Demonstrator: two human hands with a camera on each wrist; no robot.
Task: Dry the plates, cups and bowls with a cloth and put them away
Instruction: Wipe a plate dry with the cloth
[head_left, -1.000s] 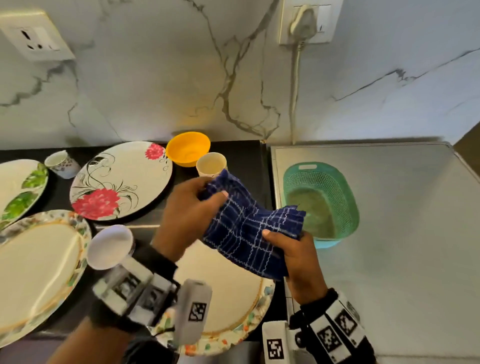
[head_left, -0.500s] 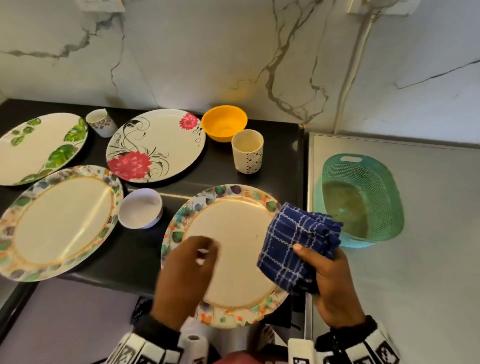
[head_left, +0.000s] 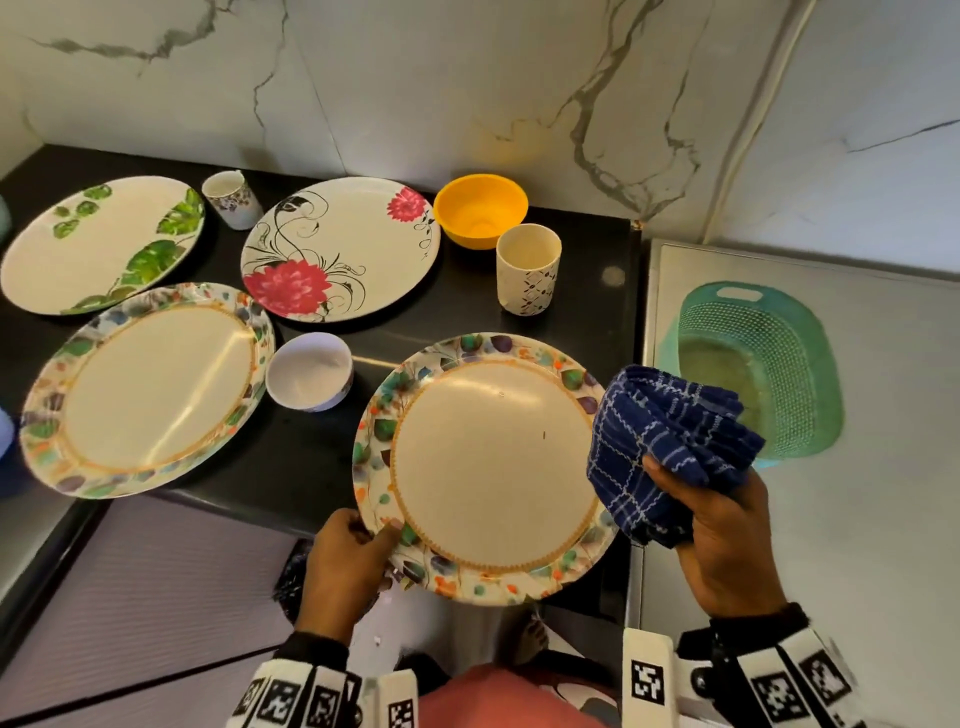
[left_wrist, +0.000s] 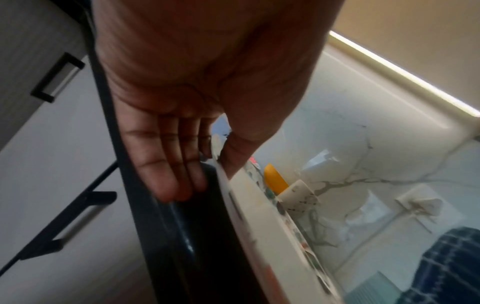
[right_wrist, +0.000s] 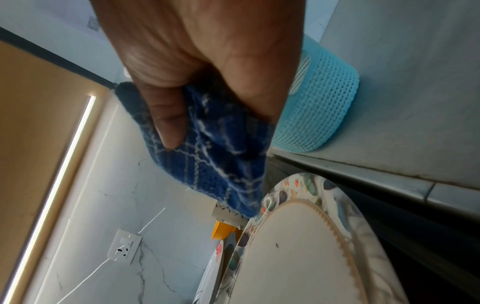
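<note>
The black bench (head_left: 311, 467) carries the dishes; to its 3 o'clock lies a steel surface (head_left: 857, 519) with a teal mesh basket (head_left: 810, 364) on it. Four plates lie out: a leaf-rimmed plate (head_left: 493, 467) at the near edge, overhanging it at 6 o'clock, its twin (head_left: 150, 389) at 9 o'clock, a red-flower plate (head_left: 337, 249) at 12 o'clock and a green-leaf plate (head_left: 98, 244) at 10 o'clock. Smaller pieces sit between them: a yellow bowl (head_left: 480, 208) and a patterned cup (head_left: 527, 270) at 1 o'clock of the near plate, a white bowl (head_left: 309, 371) at its 10 o'clock, and a small floral cup (head_left: 231, 197) at the back.

The step in hand looks like the start of drying the near plate. The left hand (head_left: 348, 561) pinches its rim at 7 o'clock, thumb on top and fingers (left_wrist: 166, 170) beneath the overhang. The right hand (head_left: 722, 535) is clamped round a bunched blue checked cloth (head_left: 665, 447), which hangs at the plate's 3 o'clock edge; whether it touches the rim I cannot tell.

Next, I judge, the plate needs lifting or steadying while the cloth is brought across its face, then underneath. Both wrists point toward 12 o'clock, the left palm turned up under the rim.
</note>
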